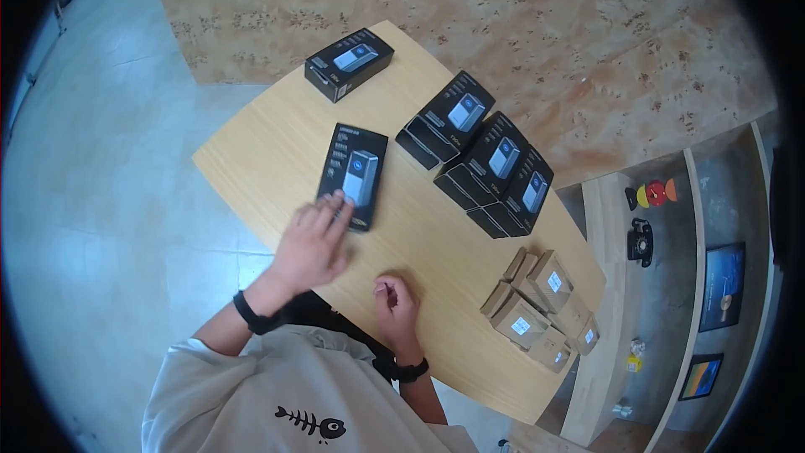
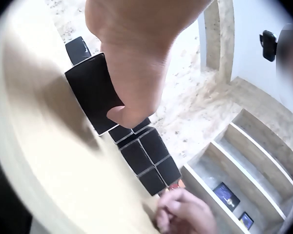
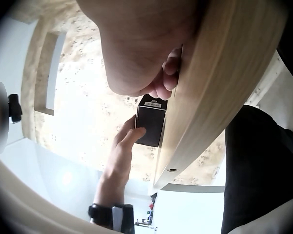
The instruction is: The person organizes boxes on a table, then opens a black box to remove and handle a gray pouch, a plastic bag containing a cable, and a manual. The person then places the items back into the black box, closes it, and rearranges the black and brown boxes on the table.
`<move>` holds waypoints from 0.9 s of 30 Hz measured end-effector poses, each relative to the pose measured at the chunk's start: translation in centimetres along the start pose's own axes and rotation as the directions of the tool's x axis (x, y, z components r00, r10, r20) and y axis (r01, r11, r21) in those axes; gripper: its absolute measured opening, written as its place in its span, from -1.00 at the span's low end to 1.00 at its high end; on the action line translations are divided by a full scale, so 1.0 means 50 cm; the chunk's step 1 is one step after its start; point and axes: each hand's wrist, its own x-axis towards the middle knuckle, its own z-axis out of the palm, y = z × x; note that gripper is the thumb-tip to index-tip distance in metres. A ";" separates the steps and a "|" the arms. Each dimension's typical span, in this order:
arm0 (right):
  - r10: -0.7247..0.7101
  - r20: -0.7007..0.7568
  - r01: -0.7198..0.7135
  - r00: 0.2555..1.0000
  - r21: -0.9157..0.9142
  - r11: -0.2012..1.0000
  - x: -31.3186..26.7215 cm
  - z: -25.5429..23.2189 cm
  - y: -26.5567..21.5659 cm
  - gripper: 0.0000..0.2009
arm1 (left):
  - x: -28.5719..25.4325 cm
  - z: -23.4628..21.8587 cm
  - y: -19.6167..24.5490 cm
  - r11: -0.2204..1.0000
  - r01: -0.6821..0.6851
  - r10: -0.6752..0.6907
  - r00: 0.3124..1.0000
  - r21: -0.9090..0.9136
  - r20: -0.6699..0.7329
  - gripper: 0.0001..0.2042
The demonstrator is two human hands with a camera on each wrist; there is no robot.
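Observation:
My left hand [image 1: 310,243] reaches over a black printed box [image 1: 352,164] that lies on the light wooden table, its fingertips touching the face with the device picture. In the left wrist view the thumb of that hand overlaps the dark side of the box [image 2: 90,87]. My right hand [image 1: 398,310] rests at the near table edge, fingers loosely curled, with nothing in it. Seen from the right wrist, its curled fingers [image 3: 168,78] sit at the table's edge, while the left hand [image 3: 119,156] is at the box [image 3: 150,124] beyond.
Another black box [image 1: 348,63] stands toward the far left corner of the table [image 1: 268,143]. Stacked black boxes [image 1: 495,159] sit along the far side. Several small brown cartons [image 1: 541,310] are grouped at the right. Past the table is a shelf [image 1: 612,285] with a black telephone [image 1: 640,242].

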 end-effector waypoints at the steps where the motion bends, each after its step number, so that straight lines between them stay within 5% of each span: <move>1: -0.027 -0.022 0.027 0.999 0.027 0.999 0.000 0.001 0.003 -0.90 | -0.011 -0.010 0.023 0.997 -0.049 0.051 0.998 -0.052 0.043 -0.15; 7: -0.016 -0.221 0.055 0.975 0.171 0.984 -0.006 0.003 0.036 -0.92 | -0.008 -0.005 0.108 0.890 -0.190 0.251 0.963 -0.414 0.098 -0.44; 14: 0.054 -0.304 -0.007 0.951 0.154 0.988 -0.004 -0.001 0.030 -0.93 | 0.045 0.034 0.064 0.859 -0.350 0.384 0.923 -0.373 0.016 -0.44; 16: 0.045 -0.312 0.002 0.949 0.149 0.989 -0.004 0.001 0.023 -0.94 | 0.052 0.018 0.041 0.890 -0.284 0.294 0.955 -0.358 -0.028 -0.36; 18: 0.034 -0.319 0.013 0.947 0.146 0.989 -0.001 0.001 0.021 -0.94 | 0.056 0.002 0.019 0.982 0.045 -0.073 0.987 -0.182 -0.146 -0.20; 19: 0.019 -0.316 0.031 0.949 0.153 0.988 -0.001 0.001 0.022 -0.93 | 0.054 0.006 0.007 0.982 0.048 -0.074 0.987 -0.182 -0.139 -0.20; 21: 0.010 -0.301 0.042 0.954 0.166 0.985 -0.002 0.002 0.021 -0.93 | 0.045 0.015 -0.012 0.897 0.336 -0.387 0.911 -0.288 -0.142 -0.10; 24: 0.037 -0.218 0.007 0.975 0.194 0.981 -0.001 -0.001 0.015 -0.87 | 0.042 0.017 -0.007 0.770 0.474 -0.491 0.868 -0.426 0.079 -0.10; 27: 0.031 -0.187 0.022 0.982 0.276 0.961 -0.001 -0.002 0.013 -0.74 | 0.041 0.022 -0.007 0.781 0.450 -0.477 0.877 -0.433 0.051 -0.14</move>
